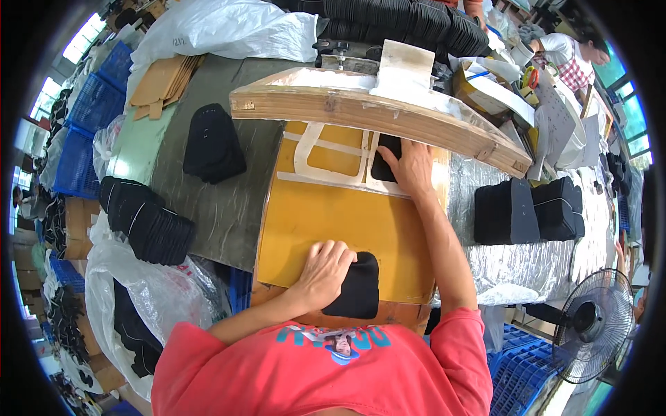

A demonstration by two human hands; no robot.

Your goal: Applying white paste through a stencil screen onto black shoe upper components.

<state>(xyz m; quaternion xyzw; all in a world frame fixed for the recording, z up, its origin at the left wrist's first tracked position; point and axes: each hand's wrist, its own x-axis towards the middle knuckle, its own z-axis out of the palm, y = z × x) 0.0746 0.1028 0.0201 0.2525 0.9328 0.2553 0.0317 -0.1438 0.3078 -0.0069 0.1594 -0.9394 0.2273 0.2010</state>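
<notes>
Low down, left hand [325,267] curled over a black fabric piece [357,288] at the near edge of the yellow board [333,222], right hand [411,168] flat, fingers spread, pressing a second black piece [383,163] into the white template frame [333,156], two black stacks [531,210] on the foil-covered worktop [513,267], one fan [595,322].

Between the left grip [325,267] and the right grip [411,168] the yellow board [326,222] lies bare, an open lane. Just beyond the right grip a wooden press top [361,111] overhangs and blocks the way forward. Beside it a white frame [331,156] lies flat. Left of the left grip, past open grey bench [222,208], stand black piece stacks [146,222]; more black stacks [527,208] stand to the right.
</notes>
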